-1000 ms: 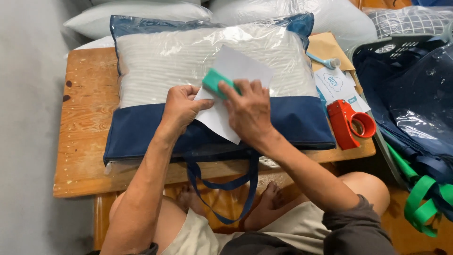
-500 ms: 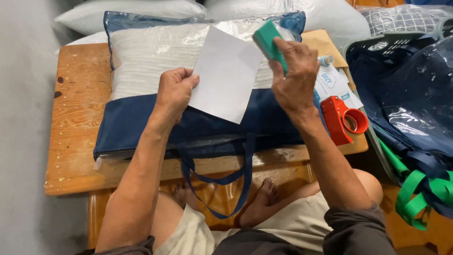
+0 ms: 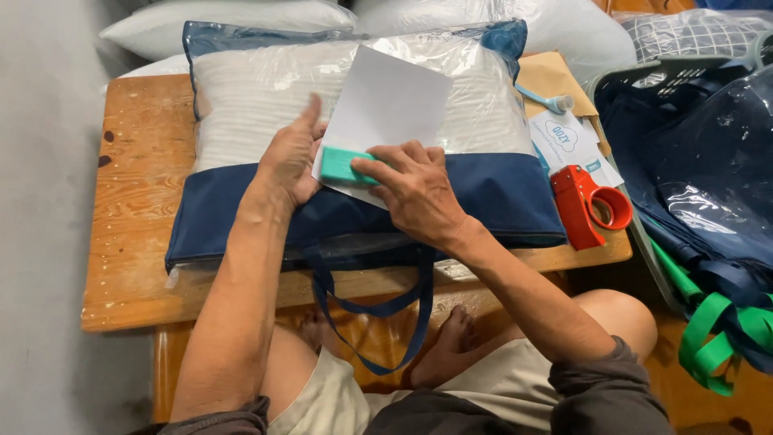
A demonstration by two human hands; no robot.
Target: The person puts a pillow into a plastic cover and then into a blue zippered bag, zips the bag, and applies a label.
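Right hand [image 3: 411, 189] has dropped from the bag's top edge, fingers pressing the teal block [image 3: 342, 167] onto the white sheet [image 3: 386, 109]. Left hand [image 3: 291, 157], flat and unclenched, steadies the sheet on the pillow bag [image 3: 241, 105].

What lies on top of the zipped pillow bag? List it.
A white sheet of paper lies on the bag. The left hand pins its edge; the right hand presses a teal block onto it. The sheet's lower corner is hidden under the hands.
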